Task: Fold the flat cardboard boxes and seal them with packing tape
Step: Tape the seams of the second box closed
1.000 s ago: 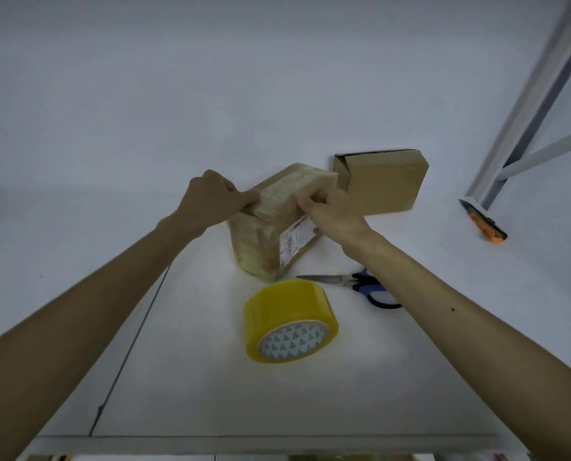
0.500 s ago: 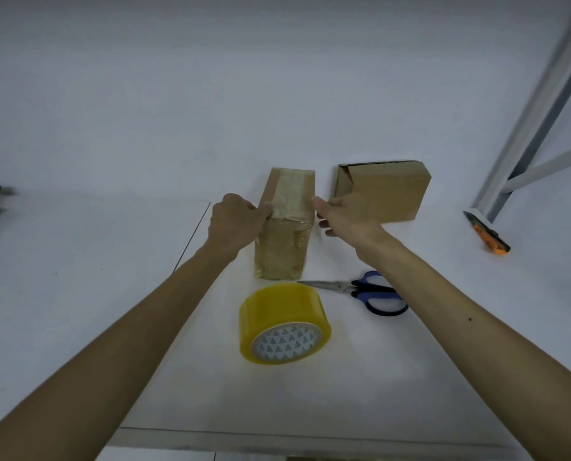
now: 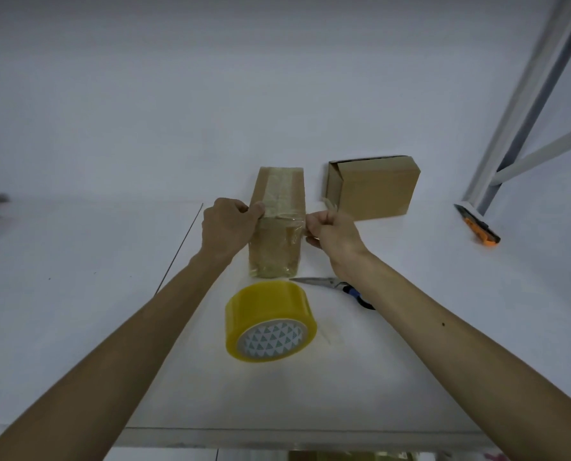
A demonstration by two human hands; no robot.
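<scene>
From my remote seat I see the taped box [image 3: 275, 251] standing on end near the middle of the white surface [image 3: 78, 311], its top and near face glossy with clear tape. The left hand [image 3: 226, 227] grips its left side, thumb hooked over the top front edge and fingers curled round the side. The right hand [image 3: 332, 232] sits at the box's right edge with fingers curled in; it seems to pinch a strip of tape [image 3: 329, 205], whose loose end sticks up just above the knuckles, though I cannot tell exactly where that strip joins the box.

Just in front of the box, towards me, the roll of yellow packing tape [image 3: 270, 326] lies tilted on the surface, its white core with green triangles facing me. The scissors [image 3: 324, 282] lie to the right of the roll, blades closed and pointing left, their blue and black handles partly hidden under the right forearm.

Behind and to the right of the taped box, apart from it, a second cardboard box [image 3: 373, 189] stands folded but untaped, a side flap slightly ajar. Farther right, an orange and black utility knife [image 3: 478, 227] rests at the foot of a grey metal frame [image 3: 526, 111]; behind everything is a plain white wall.
</scene>
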